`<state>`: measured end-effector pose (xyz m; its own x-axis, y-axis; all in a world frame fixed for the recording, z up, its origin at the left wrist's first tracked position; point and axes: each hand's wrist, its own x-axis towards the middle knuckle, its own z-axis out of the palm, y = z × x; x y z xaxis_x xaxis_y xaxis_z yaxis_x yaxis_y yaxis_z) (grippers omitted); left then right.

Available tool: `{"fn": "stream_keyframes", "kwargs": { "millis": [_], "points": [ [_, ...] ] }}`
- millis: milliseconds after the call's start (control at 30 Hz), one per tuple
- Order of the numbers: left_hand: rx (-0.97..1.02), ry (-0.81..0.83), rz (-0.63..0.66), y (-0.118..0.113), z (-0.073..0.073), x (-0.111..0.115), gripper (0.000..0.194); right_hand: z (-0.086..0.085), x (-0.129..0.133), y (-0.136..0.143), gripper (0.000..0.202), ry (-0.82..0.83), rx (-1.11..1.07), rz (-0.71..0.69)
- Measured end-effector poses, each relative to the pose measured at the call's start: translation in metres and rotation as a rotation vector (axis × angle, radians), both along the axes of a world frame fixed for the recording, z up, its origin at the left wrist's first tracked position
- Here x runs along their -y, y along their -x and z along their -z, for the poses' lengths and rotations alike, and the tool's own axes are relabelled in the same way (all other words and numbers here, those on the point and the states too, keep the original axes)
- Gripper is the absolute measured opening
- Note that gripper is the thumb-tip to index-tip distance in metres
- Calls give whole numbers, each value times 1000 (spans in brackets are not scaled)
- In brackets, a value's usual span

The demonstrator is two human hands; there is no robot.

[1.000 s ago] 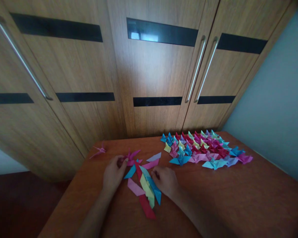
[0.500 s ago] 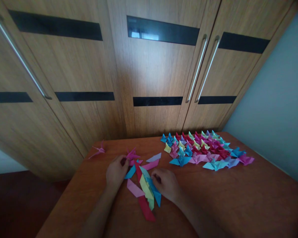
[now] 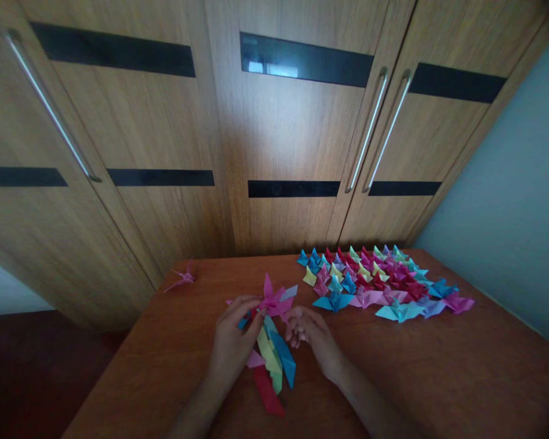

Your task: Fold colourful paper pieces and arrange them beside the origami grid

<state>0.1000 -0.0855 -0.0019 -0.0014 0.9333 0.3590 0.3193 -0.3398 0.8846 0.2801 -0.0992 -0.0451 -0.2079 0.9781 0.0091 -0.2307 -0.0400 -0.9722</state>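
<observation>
A magenta origami crane (image 3: 274, 299) with pointed paper flaps is lifted over the table, pinched between the thumb and fingers of my left hand (image 3: 236, 335). My right hand (image 3: 313, 338) has its fingers curled closed at the crane's right-hand flap and appears to grip that tip. Beneath and between the hands lie loose folded paper pieces: a yellow one (image 3: 269, 353), a blue one (image 3: 284, 360), a red one (image 3: 268, 393) and a pink one (image 3: 255, 360). My left hand partly covers the pieces behind it.
Rows of colourful origami cranes (image 3: 361, 277) stand at the table's back right. A spiky pink folded paper piece (image 3: 183, 278) lies at the back left. Behind the brown table (image 3: 375, 378) rises a wooden wardrobe (image 3: 288, 134) with metal handles (image 3: 368, 131).
My left hand has picked up the magenta crane and brought it right, over the loose pieces. My right hand has come up to its flap. The view has shifted slightly.
</observation>
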Motion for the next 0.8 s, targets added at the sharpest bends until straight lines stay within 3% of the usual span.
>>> {"fn": "stream_keyframes", "kwargs": {
  "millis": [133,233,400,567,800],
  "points": [
    [-156,-98,61,-4,4,4,16,-11,6,2,46,101,-145,-100],
    [-200,-92,147,-3,10,4,24,-13,6,1,35,62,-83,-44],
    [-36,76,171,1,14,3,37,-8,0,-2,19,-29,74,123],
    [161,212,269,-2,2,7,31,-8,0,-4,22,-224,271,147],
    [-122,146,208,-6,2,5,19,-6,3,-3,24,-321,435,115]
  ]
}}
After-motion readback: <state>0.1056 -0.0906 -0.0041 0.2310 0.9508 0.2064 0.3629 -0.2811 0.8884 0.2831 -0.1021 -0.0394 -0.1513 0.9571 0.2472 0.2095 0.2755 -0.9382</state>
